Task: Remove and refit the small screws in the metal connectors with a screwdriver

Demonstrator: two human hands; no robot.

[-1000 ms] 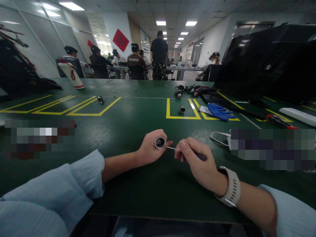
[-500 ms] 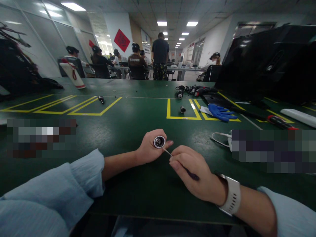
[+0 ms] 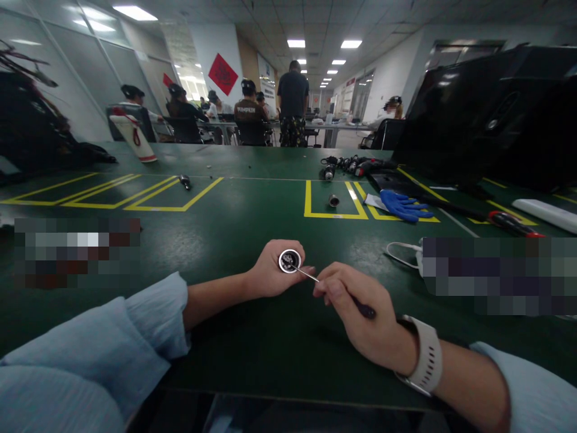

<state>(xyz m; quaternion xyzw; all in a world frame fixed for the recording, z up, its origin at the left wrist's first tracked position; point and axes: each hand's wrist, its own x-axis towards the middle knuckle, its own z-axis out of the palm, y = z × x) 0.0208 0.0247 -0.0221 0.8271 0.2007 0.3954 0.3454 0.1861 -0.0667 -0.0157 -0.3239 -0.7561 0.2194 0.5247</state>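
Note:
Over the green table, my left hand (image 3: 269,278) wraps round a round metal connector shell (image 3: 289,261), its open end turned toward me. Small parts show inside the silver rim, too fine to make out. My right hand (image 3: 360,313) grips a screwdriver (image 3: 368,311) with a dark handle. Its thin shaft slants up and left, and the tip reaches into the connector's opening. What the tip touches in there I cannot tell.
Yellow tape marks boxes on the table (image 3: 216,234). A metal ring part (image 3: 333,201), blue gloves (image 3: 403,205) and a heap of black cables (image 3: 347,165) lie ahead right. A small metal connector (image 3: 184,182) lies ahead left. Black equipment (image 3: 487,120) stands far right. People sit beyond.
The right hand has shifted slightly right, and more of the screwdriver shaft shows between it and the connector. The left hand with the connector has moved barely left and down.

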